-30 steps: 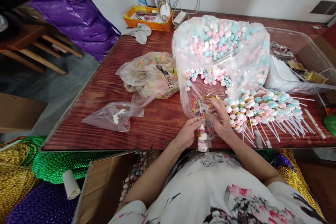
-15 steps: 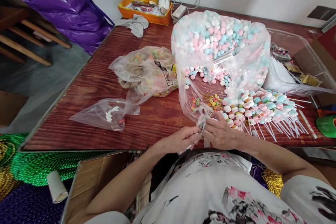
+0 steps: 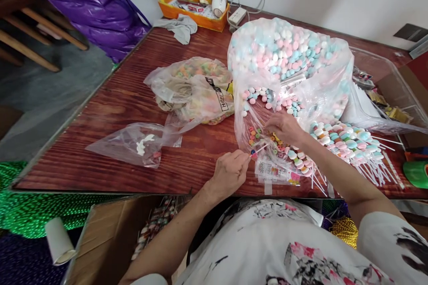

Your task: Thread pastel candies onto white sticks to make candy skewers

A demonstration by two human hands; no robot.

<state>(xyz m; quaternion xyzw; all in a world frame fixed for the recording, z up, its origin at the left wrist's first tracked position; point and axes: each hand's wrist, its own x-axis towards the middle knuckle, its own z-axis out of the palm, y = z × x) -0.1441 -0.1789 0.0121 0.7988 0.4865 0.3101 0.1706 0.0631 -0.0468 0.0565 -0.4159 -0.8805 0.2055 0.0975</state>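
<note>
My left hand (image 3: 232, 170) is closed on a thin white stick (image 3: 261, 148) that points up and to the right. A small dark blue and red piece (image 3: 253, 152) sits on the stick by the fingertips. My right hand (image 3: 286, 128) reaches down over a pile of small coloured rings (image 3: 256, 136) on clear plastic. Its fingers are bunched together, and what they hold, if anything, is hidden. Under my right forearm lie rows of pastel candies on white sticks (image 3: 347, 140). Flat printed clear packets (image 3: 276, 171) lie at the table edge between my hands.
A large clear bag of pastel candies (image 3: 284, 49) stands behind my hands. Left of it lies a bag of coloured rings (image 3: 200, 91), with a small clear bag (image 3: 117, 144) nearer. An orange tray (image 3: 194, 11) is at the back; green tape (image 3: 416, 173) is at right.
My hands, together on a printed clear packet before, are now apart. My right hand has moved forward to the rings. The stick now shows in my left hand, and the view has shifted slightly.
</note>
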